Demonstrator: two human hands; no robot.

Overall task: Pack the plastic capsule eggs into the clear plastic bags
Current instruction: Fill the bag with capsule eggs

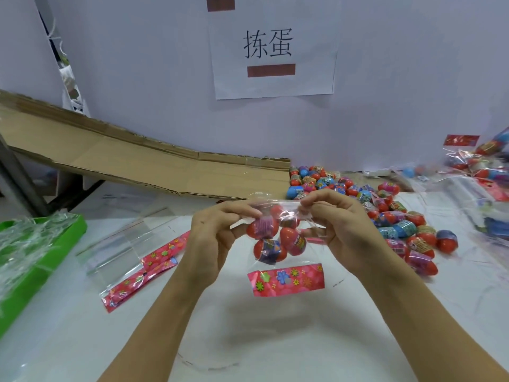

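Clear bag (278,235) of red capsule eggs (292,239) held up over white table (275,340), mouth pinched by left hand (212,238) and right hand (341,230), fingers curled on film. Loose egg pile (385,216) right, just beside right hand. Empty bags (132,252) left, green tray (41,260) at edge. Cardboard (124,158) leaning on white wall, paper sign (271,48) above. Filled bags (482,172) far right.

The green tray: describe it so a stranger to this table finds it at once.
Start at the long cardboard sheet leaning against the wall, and drop to the white table's left edge. There sits the green tray, heaped with crumpled clear film. It is the only green thing there; the empty bags beside it lie flat with red flowered headers.
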